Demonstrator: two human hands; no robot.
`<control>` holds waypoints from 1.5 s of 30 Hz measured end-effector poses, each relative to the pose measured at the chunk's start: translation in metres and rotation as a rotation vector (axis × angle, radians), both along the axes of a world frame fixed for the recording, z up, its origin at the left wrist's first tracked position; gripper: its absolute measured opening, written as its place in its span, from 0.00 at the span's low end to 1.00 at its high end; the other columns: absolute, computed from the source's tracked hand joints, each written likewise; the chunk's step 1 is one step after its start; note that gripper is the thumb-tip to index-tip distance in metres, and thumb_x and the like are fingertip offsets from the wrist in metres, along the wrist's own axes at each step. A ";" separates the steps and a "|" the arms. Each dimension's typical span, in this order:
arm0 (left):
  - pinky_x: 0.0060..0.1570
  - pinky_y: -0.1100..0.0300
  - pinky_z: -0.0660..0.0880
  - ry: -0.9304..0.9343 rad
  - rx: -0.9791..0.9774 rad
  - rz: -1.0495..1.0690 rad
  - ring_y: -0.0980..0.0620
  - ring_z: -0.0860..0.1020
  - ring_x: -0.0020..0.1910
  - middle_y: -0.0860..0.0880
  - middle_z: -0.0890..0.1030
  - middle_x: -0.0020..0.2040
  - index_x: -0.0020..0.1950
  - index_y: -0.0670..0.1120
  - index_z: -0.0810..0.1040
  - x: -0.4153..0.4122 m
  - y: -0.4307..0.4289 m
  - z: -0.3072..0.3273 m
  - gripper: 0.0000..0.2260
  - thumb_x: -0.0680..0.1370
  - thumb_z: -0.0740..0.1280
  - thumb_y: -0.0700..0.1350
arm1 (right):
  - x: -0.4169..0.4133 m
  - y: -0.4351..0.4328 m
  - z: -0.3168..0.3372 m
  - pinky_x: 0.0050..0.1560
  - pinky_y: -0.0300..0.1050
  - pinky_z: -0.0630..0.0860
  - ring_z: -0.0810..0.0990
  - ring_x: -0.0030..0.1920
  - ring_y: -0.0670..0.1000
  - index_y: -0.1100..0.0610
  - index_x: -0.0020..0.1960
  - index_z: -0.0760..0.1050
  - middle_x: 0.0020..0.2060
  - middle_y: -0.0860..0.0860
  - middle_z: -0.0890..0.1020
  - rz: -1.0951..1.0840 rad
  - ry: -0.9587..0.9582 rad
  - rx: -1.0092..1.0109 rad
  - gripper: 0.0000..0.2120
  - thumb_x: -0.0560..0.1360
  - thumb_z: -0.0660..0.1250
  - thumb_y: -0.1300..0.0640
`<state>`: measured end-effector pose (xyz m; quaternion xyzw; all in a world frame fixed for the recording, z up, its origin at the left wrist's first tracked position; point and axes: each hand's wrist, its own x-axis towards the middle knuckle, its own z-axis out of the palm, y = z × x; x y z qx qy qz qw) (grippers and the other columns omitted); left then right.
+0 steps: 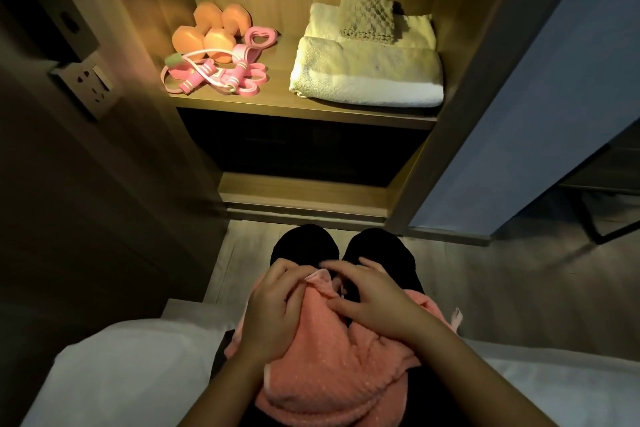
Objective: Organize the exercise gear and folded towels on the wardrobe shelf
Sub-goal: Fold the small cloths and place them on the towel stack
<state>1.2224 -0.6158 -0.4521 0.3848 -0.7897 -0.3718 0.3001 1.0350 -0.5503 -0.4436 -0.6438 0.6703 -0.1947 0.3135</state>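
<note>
Folding is judged to be the step in hand: a pink towel (322, 367) is bunched on the lap of a seated person and has not yet been brought to a flat, squared shape. It is held between both hands, well apart from the wardrobe shelf (277, 104) ahead. The left hand (273, 308) is laid over the towel's left side, palm down, with its fingers curled round a raised corner of the cloth near the knees. The right hand (374, 302) is set just beside it, the two nearly touching at the fingertips; its fingers are spread and arched over the cloth and its thumb is laid along the fabric, but whether any cloth is pinched beneath cannot be told. Both forearms are drawn in close to the body. On the shelf, orange dumbbells (204, 31) and a tangle of pink skipping rope (204, 76) and bands are gathered at the left, while folded white towels (367, 76) are stacked at the right with a knitted cloth (367, 19) on top. For the next move, the corners would need to be found and matched and the creases smoothed, so that a compact fold can be carried forward and placed with the towel stack.
</note>
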 end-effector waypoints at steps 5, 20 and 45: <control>0.46 0.64 0.76 -0.026 0.169 -0.025 0.61 0.79 0.47 0.62 0.81 0.46 0.52 0.61 0.78 -0.004 -0.004 0.007 0.10 0.81 0.63 0.44 | 0.008 -0.004 0.001 0.45 0.41 0.76 0.78 0.43 0.44 0.48 0.47 0.78 0.40 0.44 0.79 -0.141 -0.255 -0.079 0.02 0.76 0.67 0.54; 0.39 0.59 0.77 -0.170 0.413 -0.203 0.50 0.82 0.40 0.46 0.84 0.43 0.48 0.45 0.84 0.017 -0.140 0.159 0.12 0.71 0.75 0.52 | -0.132 -0.130 0.171 0.36 0.37 0.68 0.76 0.40 0.40 0.51 0.44 0.75 0.39 0.44 0.78 -0.633 -0.128 -0.506 0.06 0.78 0.66 0.50; 0.44 0.56 0.79 0.630 -0.190 0.234 0.49 0.81 0.48 0.47 0.82 0.48 0.45 0.53 0.79 -0.067 -0.266 0.504 0.06 0.81 0.65 0.46 | -0.203 -0.166 0.502 0.33 0.41 0.69 0.76 0.37 0.46 0.51 0.40 0.76 0.38 0.49 0.79 -0.729 -0.272 -1.014 0.12 0.80 0.60 0.57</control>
